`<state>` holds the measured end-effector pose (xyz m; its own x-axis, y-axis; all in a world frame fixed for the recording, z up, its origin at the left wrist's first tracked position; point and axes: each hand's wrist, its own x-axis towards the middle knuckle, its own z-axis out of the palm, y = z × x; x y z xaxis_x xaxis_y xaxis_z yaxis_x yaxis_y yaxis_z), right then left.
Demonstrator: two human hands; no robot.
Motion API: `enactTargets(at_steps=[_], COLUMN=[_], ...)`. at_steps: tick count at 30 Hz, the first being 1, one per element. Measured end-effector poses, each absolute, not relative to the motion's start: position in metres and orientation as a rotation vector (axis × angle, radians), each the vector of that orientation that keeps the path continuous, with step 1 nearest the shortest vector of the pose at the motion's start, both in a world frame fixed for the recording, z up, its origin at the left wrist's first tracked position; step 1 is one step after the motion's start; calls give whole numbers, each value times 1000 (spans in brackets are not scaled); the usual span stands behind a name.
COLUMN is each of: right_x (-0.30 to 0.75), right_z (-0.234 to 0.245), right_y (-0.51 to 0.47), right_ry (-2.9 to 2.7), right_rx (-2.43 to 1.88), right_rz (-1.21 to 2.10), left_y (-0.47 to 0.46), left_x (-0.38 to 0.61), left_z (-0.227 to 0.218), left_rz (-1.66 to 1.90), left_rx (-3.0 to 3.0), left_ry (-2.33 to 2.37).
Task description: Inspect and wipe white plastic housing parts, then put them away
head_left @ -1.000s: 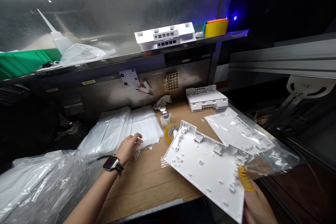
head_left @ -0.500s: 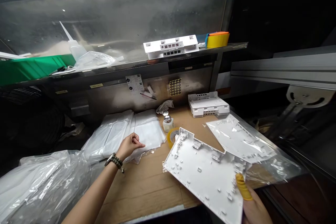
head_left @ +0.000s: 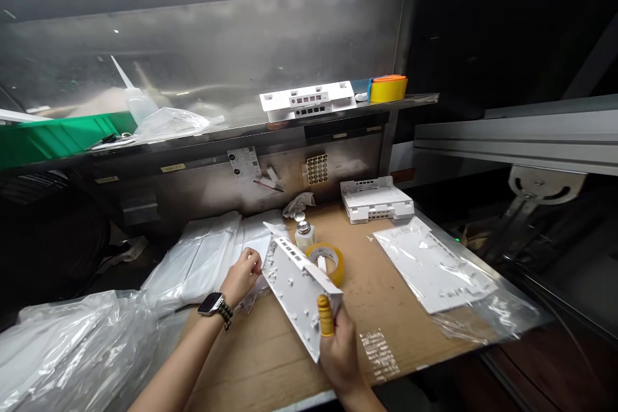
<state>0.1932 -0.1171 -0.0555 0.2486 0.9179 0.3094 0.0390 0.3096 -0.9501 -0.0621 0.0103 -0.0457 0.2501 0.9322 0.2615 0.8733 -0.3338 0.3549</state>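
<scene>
My right hand [head_left: 340,347], with a yellow finger cot on the thumb, is closed on the near edge of a white plastic panel [head_left: 294,283] and holds it tilted on edge over the cardboard-covered bench [head_left: 270,360]. My left hand [head_left: 241,277], a smartwatch on its wrist, pinches the top clear bag of a stack of plastic bags [head_left: 217,251] just left of the panel. A second white panel inside a clear bag [head_left: 434,267] lies flat on the bench to the right.
A yellow tape roll [head_left: 331,257] and a small bottle [head_left: 304,235] stand behind the held panel. A white housing [head_left: 376,199] sits at the back of the bench, another one [head_left: 309,100] on the shelf beside orange tape [head_left: 389,88]. Crumpled plastic sheeting [head_left: 72,347] fills the left.
My right hand has swung the white panel left and turned it up on edge, off the bagged panel. My left hand has stayed on the bag stack, fingers now pinched.
</scene>
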Motion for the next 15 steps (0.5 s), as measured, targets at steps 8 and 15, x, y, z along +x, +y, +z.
enactTargets(at_steps=[8,15], right_x=[181,191], right_z=[-65,-81], right_y=[-107,-118], right_ry=[-1293,-1174], right_rx=[-1099,-1144], right_rz=[629,620], left_y=[14,21], left_x=[-84,-74], left_z=[-27,-3], left_rz=[674,691], left_rx=[2475,2389], left_ry=[1998,1840])
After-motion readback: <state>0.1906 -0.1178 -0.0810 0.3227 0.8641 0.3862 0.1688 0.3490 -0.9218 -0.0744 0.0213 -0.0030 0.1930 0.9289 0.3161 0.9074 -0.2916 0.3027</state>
